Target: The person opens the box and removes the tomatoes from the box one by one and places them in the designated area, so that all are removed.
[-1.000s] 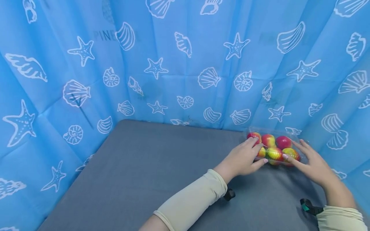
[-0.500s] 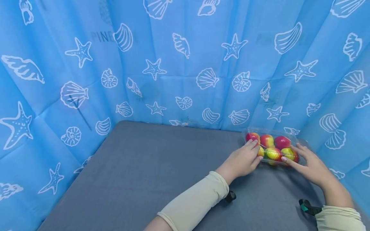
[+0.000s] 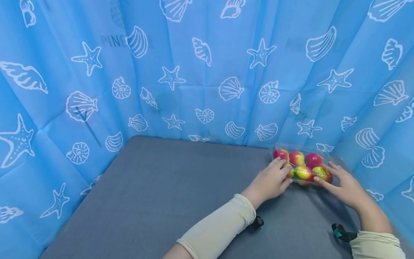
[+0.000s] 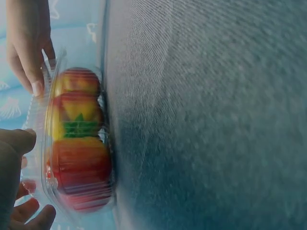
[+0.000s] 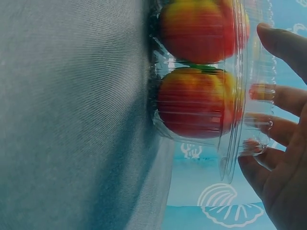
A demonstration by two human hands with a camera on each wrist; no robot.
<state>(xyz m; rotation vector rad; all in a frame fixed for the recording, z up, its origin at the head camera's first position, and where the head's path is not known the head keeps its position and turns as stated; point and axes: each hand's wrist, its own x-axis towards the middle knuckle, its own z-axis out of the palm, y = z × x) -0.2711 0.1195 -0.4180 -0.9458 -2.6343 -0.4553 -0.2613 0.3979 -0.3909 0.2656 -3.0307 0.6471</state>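
A clear plastic fruit box (image 3: 295,146) stands at the table's far right corner, its lid down. Inside sit several red and yellow fruits (image 3: 304,173) that look like apples; a green patch shows between some of them in both wrist views. My left hand (image 3: 269,181) holds the box's left end, thumb in front and fingertips over the lid. At the opposite end my right hand (image 3: 348,189) holds the lid, with its thumb on the front edge and fingers spread over the top and side. The box's underside is hidden.
A grey cloth-covered table (image 3: 168,180) stretches to the left of the box. Close behind and to the right hangs a blue curtain (image 3: 194,93) printed with white shells and starfish. Black straps (image 3: 344,233) sit at both wrists.
My left thumb has drawn in closer to its fingers at the box's end. The right hand keeps its place on the lid. The head view has shifted slightly.
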